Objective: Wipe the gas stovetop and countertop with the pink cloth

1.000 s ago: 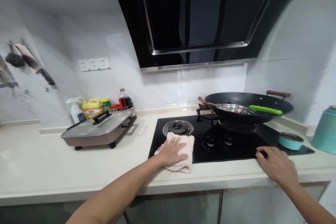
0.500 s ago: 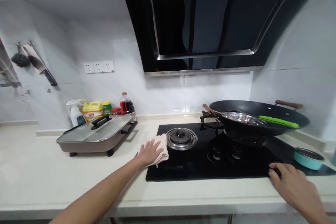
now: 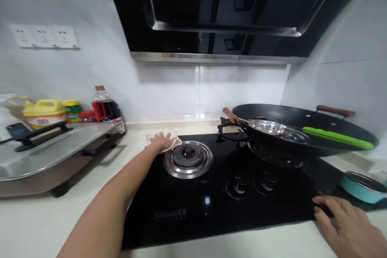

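Left hand (image 3: 161,141) lies palm-down, fingers spread flat on the pale cloth (image 3: 169,140), pressing rather than clenching it. Cloth sits under and just beyond the fingers, at the far left corner of the black cooktop (image 3: 211,205), touching the rim of the left burner (image 3: 188,158). Right hand (image 3: 347,227) rests open at the near right edge of the cooktop, fingertips on the glass, holding nothing. Wok (image 3: 302,129) on the right burner; teal bowl (image 3: 363,187) near right.
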`<action>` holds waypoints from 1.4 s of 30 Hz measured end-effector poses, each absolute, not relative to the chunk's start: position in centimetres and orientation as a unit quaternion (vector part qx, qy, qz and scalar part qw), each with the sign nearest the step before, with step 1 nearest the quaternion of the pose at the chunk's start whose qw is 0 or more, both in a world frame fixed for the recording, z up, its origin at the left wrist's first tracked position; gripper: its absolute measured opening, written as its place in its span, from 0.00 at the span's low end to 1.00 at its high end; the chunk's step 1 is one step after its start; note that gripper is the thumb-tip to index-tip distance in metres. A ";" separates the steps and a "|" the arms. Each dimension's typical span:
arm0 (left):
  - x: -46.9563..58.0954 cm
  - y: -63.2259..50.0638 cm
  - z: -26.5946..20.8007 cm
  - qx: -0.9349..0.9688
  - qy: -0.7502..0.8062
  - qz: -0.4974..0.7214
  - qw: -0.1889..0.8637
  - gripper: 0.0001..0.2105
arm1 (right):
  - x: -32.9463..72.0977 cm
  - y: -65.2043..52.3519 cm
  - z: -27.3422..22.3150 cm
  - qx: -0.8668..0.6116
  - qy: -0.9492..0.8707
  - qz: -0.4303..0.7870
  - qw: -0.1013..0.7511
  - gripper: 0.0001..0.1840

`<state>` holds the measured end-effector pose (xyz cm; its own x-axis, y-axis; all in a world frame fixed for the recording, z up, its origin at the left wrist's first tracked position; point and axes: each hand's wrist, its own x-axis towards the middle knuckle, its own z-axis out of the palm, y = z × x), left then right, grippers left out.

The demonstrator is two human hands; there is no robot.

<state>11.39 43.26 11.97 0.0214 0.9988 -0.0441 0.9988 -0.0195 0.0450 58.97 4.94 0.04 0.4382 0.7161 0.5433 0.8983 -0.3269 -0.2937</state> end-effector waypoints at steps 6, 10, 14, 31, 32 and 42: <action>21.2 46.1 12.6 0.779 0.623 -0.038 0.053 0.42 | 58.3 4.5 1.0 -0.791 -0.516 -0.154 0.289 0.26; 28.4 44.8 12.1 0.815 0.575 -0.039 0.065 0.44 | 58.1 4.5 1.3 -0.786 -0.523 -0.157 0.290 0.25; 33.0 42.0 11.3 0.829 0.553 -0.042 0.075 0.46 | 57.6 4.5 1.7 -0.792 -0.517 -0.153 0.287 0.24; 33.0 30.6 10.7 0.844 0.532 -0.026 0.059 0.44 | 55.6 4.6 3.4 -0.820 -0.494 -0.125 0.262 0.23; 32.8 30.1 10.7 0.845 0.530 -0.025 0.059 0.44 | 55.5 4.5 3.5 -0.819 -0.495 -0.125 0.262 0.23; 31.1 27.5 10.4 0.869 0.491 -0.024 0.058 0.44 | 55.6 4.8 3.0 -0.814 -0.498 -0.126 0.272 0.24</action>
